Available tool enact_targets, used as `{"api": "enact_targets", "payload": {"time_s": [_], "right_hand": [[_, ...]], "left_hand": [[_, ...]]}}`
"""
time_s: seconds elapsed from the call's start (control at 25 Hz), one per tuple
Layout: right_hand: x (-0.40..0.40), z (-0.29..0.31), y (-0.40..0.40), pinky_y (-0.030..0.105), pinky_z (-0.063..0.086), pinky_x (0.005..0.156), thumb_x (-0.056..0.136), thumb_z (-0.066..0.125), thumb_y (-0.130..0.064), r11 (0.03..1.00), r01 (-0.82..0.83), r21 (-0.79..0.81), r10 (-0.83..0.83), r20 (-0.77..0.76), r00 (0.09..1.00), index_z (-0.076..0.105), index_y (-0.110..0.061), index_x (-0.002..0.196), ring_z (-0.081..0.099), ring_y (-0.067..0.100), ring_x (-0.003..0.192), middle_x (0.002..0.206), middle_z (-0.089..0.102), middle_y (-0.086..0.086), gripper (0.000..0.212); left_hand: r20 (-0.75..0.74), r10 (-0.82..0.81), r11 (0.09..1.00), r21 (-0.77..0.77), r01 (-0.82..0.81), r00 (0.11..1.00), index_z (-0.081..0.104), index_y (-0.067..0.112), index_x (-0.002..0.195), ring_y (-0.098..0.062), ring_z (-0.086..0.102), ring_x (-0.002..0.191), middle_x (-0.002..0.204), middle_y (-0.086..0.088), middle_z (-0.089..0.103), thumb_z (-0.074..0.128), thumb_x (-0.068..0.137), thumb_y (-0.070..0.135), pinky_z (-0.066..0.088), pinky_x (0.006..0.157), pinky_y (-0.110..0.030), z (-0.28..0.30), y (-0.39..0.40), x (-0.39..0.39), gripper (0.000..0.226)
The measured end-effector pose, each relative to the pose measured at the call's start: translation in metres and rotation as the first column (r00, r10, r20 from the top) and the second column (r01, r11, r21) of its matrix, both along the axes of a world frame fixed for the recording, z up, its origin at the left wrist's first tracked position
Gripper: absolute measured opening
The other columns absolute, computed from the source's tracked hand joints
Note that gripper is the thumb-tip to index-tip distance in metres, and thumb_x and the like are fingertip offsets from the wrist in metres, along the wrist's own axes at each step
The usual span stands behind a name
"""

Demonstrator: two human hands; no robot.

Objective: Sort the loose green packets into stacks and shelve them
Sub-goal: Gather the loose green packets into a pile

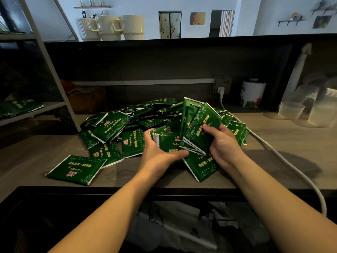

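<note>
A heap of loose green packets (127,123) with white edges and gold print lies across the wooden counter (273,143). One packet (76,169) lies apart at the front left. My right hand (221,143) grips a fanned bunch of upright packets (197,125), thumb on the front one. My left hand (160,152) holds a flat bundle of packets (167,141) against them, fingers curled round its left edge. A few more packets (20,107) lie on a shelf of the rack at the far left.
A white power cable (284,161) runs from a wall socket (221,86) across the counter's right side. A white tin (252,94) and clear plastic cups (291,110) stand at the back right. A metal rack post (60,84) rises at left. Mugs (109,27) sit on the upper ledge.
</note>
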State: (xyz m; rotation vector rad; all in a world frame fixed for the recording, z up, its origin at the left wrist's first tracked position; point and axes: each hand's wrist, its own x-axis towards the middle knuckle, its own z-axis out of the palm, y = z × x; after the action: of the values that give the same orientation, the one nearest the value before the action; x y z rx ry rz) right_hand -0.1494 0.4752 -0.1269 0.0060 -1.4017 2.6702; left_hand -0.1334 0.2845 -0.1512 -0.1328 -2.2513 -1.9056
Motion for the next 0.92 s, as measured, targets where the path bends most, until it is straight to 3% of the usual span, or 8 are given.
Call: {"api": "enact_targets", "payload": {"time_s": [0.16,0.24,0.32,0.44,0.52,0.68,0.76,0.92], "right_hand": [[0.002,-0.003,0.000,0.039,0.061,0.076,0.092,0.061,0.001,0.999,-0.010,-0.031,0.010,0.025,1.000,0.058,0.001,0.127,0.071,0.030,0.099,0.115,0.070,0.021,0.035],[0.003,-0.003,0.001,0.039,0.061,0.075,0.091,0.061,0.001,1.000,0.008,-0.024,-0.007,0.018,1.000,0.061,-0.001,0.123,0.072,0.028,0.097,0.110,0.072,0.018,0.032],[0.003,-0.002,0.003,0.039,0.062,0.076,0.091,0.061,0.001,0.999,0.044,-0.028,-0.043,0.010,0.999,0.062,-0.001,0.120,0.072,0.024,0.091,0.101,0.074,0.013,0.029],[0.008,0.002,0.006,0.040,0.062,0.079,0.092,0.060,0.001,0.996,0.081,-0.038,-0.081,0.007,0.997,0.059,0.001,0.125,0.071,0.022,0.088,0.098,0.072,0.011,0.033],[0.013,0.004,0.007,0.039,0.062,0.076,0.092,0.060,0.001,0.996,0.087,-0.009,-0.087,-0.003,0.996,0.060,-0.001,0.123,0.072,0.021,0.087,0.097,0.073,0.010,0.032],[0.022,0.007,0.010,0.040,0.062,0.079,0.090,0.061,0.002,0.995,0.102,0.006,-0.102,-0.026,0.994,0.060,-0.004,0.119,0.072,0.024,0.093,0.102,0.074,0.011,0.030],[0.027,0.005,0.013,0.040,0.062,0.078,0.087,0.064,0.002,0.992,0.120,0.028,-0.120,-0.017,0.993,0.062,-0.008,0.115,0.073,0.024,0.093,0.102,0.076,0.010,0.030],[0.031,-0.004,0.015,0.034,0.061,0.069,0.088,0.064,0.001,0.988,0.147,0.049,-0.148,0.017,0.989,0.065,-0.010,0.113,0.074,0.020,0.085,0.096,0.077,0.007,0.027]], "left_hand": [[-0.042,0.011,0.997,-0.082,-0.014,0.999,0.028,0.031,0.130,-0.013,0.061,0.111,0.119,0.007,0.061,0.100,0.055,0.019,0.047,0.098,-0.029,-0.003,0.007,0.000,0.105],[-0.043,0.026,0.996,-0.085,-0.030,0.999,0.026,0.031,0.135,-0.019,0.059,0.116,0.125,0.003,0.058,0.099,0.057,0.018,0.046,0.103,-0.038,-0.003,0.004,-0.001,0.107],[-0.059,0.068,0.996,-0.052,-0.071,0.996,0.027,0.029,0.138,-0.019,0.060,0.114,0.126,0.002,0.058,0.098,0.058,0.016,0.049,0.098,-0.033,-0.003,0.000,-0.002,0.108],[-0.060,0.112,0.992,0.073,-0.108,0.992,0.032,0.026,0.132,-0.007,0.068,0.098,0.116,0.005,0.063,0.097,0.058,0.007,0.054,0.073,-0.012,-0.004,-0.003,-0.003,0.101],[-0.046,0.122,0.983,0.143,-0.114,0.992,0.033,0.023,0.133,-0.004,0.070,0.091,0.116,0.001,0.063,0.095,0.059,0.003,0.058,0.067,-0.017,-0.005,-0.003,-0.003,0.099],[-0.055,0.190,0.963,0.205,-0.175,0.980,0.031,0.023,0.134,-0.014,0.067,0.102,0.120,0.000,0.061,0.095,0.060,0.008,0.062,0.081,-0.038,-0.004,-0.003,-0.003,0.099],[-0.079,0.193,0.949,0.270,-0.166,0.978,0.034,0.026,0.129,-0.023,0.068,0.106,0.119,0.000,0.060,0.094,0.059,0.008,0.062,0.080,-0.048,-0.003,-0.002,-0.001,0.094],[-0.117,0.157,0.922,0.372,-0.103,0.981,0.039,0.032,0.120,-0.018,0.074,0.095,0.119,-0.003,0.062,0.091,0.063,0.000,0.063,0.064,-0.039,-0.002,-0.002,0.003,0.084]]}}
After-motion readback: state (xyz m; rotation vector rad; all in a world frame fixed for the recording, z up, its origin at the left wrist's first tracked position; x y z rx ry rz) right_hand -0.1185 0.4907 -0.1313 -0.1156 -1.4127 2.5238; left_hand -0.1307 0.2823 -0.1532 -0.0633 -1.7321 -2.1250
